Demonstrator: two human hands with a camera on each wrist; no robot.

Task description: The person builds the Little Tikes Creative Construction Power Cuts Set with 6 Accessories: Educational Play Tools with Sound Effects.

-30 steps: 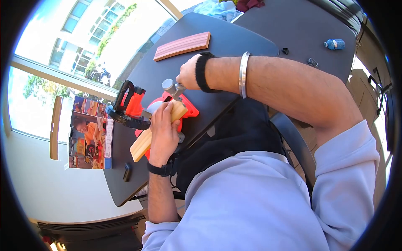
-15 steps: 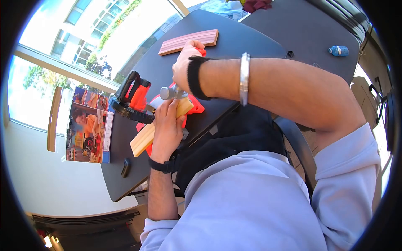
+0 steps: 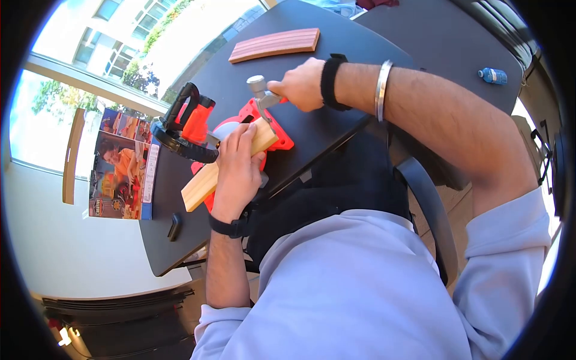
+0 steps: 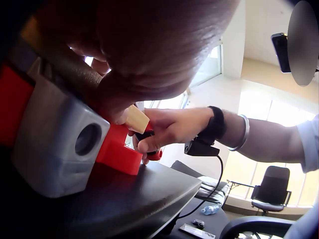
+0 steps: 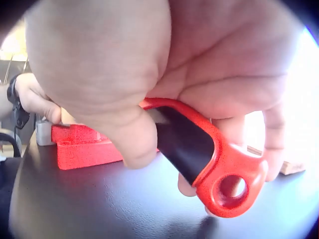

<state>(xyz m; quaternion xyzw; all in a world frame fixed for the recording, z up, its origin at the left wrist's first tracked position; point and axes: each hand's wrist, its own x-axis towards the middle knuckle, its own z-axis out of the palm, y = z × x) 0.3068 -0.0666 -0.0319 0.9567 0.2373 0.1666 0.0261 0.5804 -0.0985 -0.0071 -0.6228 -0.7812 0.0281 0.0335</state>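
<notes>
My right hand (image 3: pixel 305 84) grips a toy hammer (image 3: pixel 258 84) with a grey head. Its red-and-black handle (image 5: pixel 229 167), with a hole in the butt, crosses the palm in the right wrist view. The hammer head is at the far end of a pale wooden plank (image 3: pixel 201 186). My left hand (image 3: pixel 237 165) holds this plank on the red base (image 3: pixel 282 142) of a toy mitre saw, fingers across its top and thumb along its side. The saw's red-and-black upper part (image 3: pixel 197 123) stands left of the hand. A grey block (image 4: pixel 60 139) with a round hole sits under the left hand.
A reddish-brown striped board (image 3: pixel 275 45) lies at the table's far side. A picture box (image 3: pixel 123 168) stands at the left, near a small black object (image 3: pixel 174 227). On a second table at the right lies a blue bottle (image 3: pixel 492 75). The near table edge borders my lap.
My right hand went forward with the hammer, then turned and came back to the right, the hammer staying at the plank's far end. My left hand keeps its hold on the plank.
</notes>
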